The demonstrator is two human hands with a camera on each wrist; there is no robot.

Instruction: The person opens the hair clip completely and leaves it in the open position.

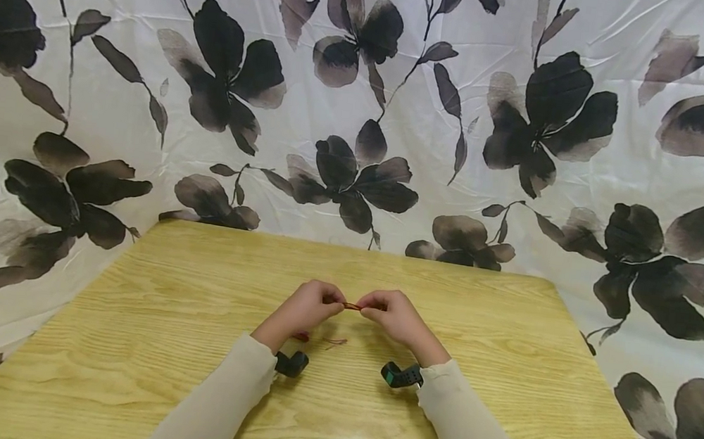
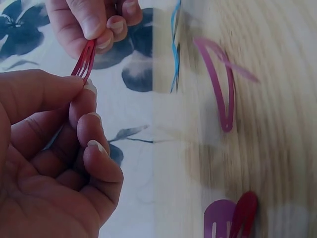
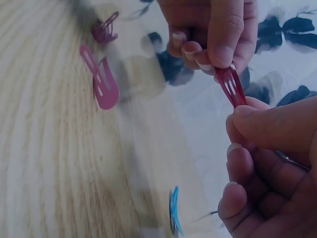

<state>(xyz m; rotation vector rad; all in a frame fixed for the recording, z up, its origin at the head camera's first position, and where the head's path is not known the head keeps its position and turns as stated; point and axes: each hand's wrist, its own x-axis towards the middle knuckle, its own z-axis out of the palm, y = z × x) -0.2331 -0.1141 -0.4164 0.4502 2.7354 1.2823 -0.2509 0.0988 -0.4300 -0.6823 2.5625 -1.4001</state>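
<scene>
Pinching one end of a red snap hair clip [image 1: 352, 306], L hand [image 1: 313, 305] faces R hand [image 1: 395, 315], which pinches the other end; clip's held btwn them over the wood-grain table [image 1: 473, 344]. On the tabletop nearby: pink snap clip [image 3: 110, 94], unsnapped, w/ blue clip [image 3: 174, 208] apart from it. Purple clip [image 2: 220, 210] & 2nd red clip [image 2: 246, 210] sit tog. Dark wristbands [image 1: 292, 363], cream sleeves [image 1: 214, 397]; floral cloth [image 1: 429, 142] behind.

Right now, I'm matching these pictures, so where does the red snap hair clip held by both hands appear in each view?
Head: red snap hair clip below centre, between the left hand and right hand.
Left wrist: red snap hair clip at upper left.
Right wrist: red snap hair clip at upper right.
Shared landmark: the floral cloth.
</scene>
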